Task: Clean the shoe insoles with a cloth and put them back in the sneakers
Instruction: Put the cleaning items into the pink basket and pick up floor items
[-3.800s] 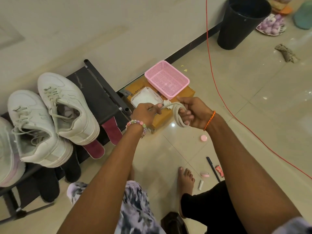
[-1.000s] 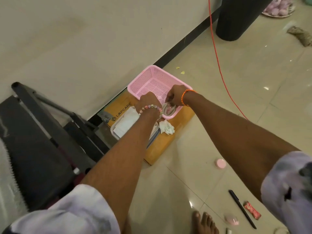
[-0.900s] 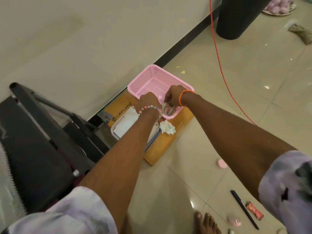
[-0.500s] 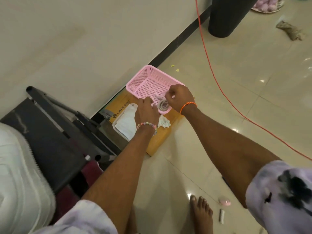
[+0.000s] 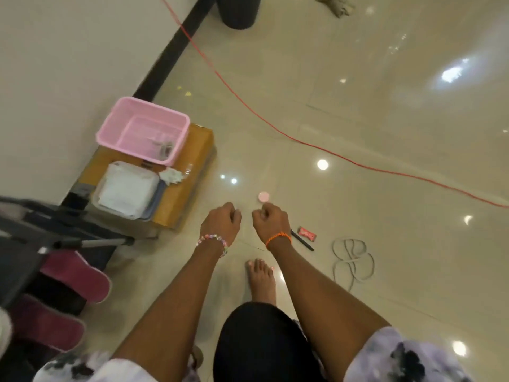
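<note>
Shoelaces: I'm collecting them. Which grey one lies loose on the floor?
The grey looped shoelace right of the bare foot; the other coiled shoelace is inside the pink basket.

A white sneaker (image 5: 4, 326) shows only as a sliver at the left edge, and the dark shoe rack (image 5: 33, 230) beside it is blurred and cut off. The black bin (image 5: 238, 12) is cropped by the top edge. A small coiled item (image 5: 165, 148) inside the pink basket (image 5: 110, 128) is too blurred to identify.
</note>
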